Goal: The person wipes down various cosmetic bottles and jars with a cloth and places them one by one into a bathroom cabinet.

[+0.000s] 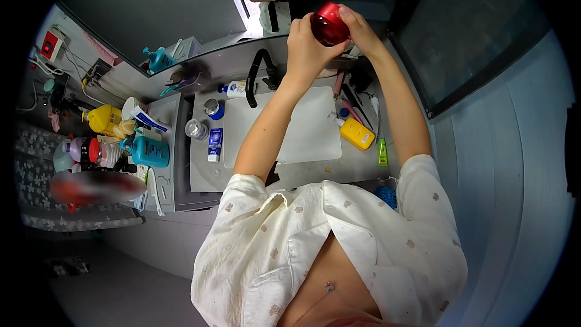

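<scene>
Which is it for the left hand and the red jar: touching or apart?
Touching. The head view shows the left hand curled around the red jar, skin meeting its edge with no visible gap.

Okay so the outfit's a loose off-white shirt (254, 272) with little brownish prints scattered all over, short sleeves (417, 175) ending above the elbows, an open notched collar (358, 254), plus a tiny silvery pendant (330, 287) at the neckline.

No wording is coming through legibly; the blue-and-white tube (215, 145) at nine o'clock and teal bottle (150, 151) farther out are showing print, seemingly too small.
</scene>
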Demonstrator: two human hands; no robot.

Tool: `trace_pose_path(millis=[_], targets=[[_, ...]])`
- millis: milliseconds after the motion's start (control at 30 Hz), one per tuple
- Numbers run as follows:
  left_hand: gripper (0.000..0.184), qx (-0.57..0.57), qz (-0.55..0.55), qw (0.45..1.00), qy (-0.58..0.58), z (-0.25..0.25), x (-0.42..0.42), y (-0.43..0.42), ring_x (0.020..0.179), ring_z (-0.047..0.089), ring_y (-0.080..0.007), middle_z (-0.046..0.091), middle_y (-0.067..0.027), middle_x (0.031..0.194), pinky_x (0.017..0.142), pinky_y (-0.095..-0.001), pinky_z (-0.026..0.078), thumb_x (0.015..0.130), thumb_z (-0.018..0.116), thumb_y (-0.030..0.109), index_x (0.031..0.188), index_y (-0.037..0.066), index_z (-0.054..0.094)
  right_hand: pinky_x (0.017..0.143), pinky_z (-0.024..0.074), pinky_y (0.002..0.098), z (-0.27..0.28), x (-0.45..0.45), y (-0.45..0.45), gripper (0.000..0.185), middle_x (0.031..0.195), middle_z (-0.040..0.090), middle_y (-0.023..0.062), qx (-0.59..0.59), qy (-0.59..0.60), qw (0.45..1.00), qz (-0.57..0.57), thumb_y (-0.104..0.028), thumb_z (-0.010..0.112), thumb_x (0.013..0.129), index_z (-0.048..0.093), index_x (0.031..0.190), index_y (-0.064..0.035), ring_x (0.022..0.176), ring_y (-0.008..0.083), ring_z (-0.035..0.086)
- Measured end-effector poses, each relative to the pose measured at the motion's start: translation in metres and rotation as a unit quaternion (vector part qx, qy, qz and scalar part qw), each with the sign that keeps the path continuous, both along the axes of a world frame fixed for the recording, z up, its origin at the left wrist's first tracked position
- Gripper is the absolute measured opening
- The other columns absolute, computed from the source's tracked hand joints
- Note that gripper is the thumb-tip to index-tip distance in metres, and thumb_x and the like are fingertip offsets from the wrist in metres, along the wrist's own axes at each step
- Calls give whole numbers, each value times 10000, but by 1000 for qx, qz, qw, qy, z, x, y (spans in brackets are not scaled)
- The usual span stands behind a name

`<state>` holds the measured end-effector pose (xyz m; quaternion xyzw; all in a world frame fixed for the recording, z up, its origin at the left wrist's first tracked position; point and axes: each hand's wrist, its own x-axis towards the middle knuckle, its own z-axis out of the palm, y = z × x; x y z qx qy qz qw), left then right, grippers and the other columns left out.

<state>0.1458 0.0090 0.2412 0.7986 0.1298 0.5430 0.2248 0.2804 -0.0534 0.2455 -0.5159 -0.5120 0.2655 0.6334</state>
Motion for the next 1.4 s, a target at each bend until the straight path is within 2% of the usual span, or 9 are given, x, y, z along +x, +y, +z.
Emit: trace_pose_path(millis=[200,467,633,733,833,900,967,1067,1400], targets=[[784,-210,-69,968,116,-16,-8,-2,900,574,-294,563,-193,976,771,-312,461,489,787,273,1085,-33,382,806,424,349,2,-32,-7,545,1026,510,256,-134,-336,913,-186,-384,501,774,447,1078,65,909,330,539],[715,-272,-55,951,140,-48,-15,-6,872,585,-278,578,-182,945,751,-325,470,498,774,262,1042,-41,423,760,442,341,-12,-51,-8,500,997,517,191,-183,-325,910,-182,-383,551,759,478,1018,38,882,295,534],[624,-349,-231,897,140,-63,-24,8,853,574,-204,578,-139,927,741,-286,464,539,742,234,1029,-31,460,767,435,322,-17,-43,-16,407,1046,500,117,-93,-340,935,-44,-314,570,722,498,1012,-37,918,258,508],[617,-401,-329,840,159,-66,-38,10,874,562,-199,566,-131,947,747,-287,460,550,743,224,1038,-23,456,814,411,306,-24,-30,-21,499,1130,454,91,-78,-375,922,53,-282,583,690,475,1147,-111,967,230,479],[643,-351,-265,888,137,-71,-42,7,891,556,-204,555,-134,975,762,-297,457,546,750,228,1056,-19,445,797,431,290,-15,-33,-23,616,1182,407,120,-20,-481,872,89,-292,567,708,379,1272,-131,900,200,536],[677,-327,-207,911,144,-74,-44,4,889,559,-208,552,-145,983,768,-300,457,536,758,237,1068,-25,431,741,466,287,-2,-55,-26,592,1156,417,167,-356,-301,883,-55,-318,546,729,385,1242,-69,747,203,598],[641,-297,-154,930,153,-72,-46,1,903,539,-192,543,-109,989,780,-296,443,558,761,213,1072,11,435,690,489,293,-4,-53,-21,599,1116,433,192,-360,-342,868,-17,-334,559,732,377,1213,-26,590,213,606],[698,-280,-166,932,161,-79,-52,1,923,549,-217,543,-139,1001,790,-305,449,541,772,240,1085,-4,409,788,448,329,-4,-46,-24,633,1124,441,179,-257,-437,856,98,-342,612,706,374,1204,-33,926,260,539],[704,-320,-245,905,136,-94,-61,0,955,529,-211,525,-127,1026,819,-299,429,540,778,199,1102,19,396,804,437,341,0,-67,-23,554,1114,445,153,-333,-416,843,77,-317,622,671,437,1135,-79,975,296,489]])
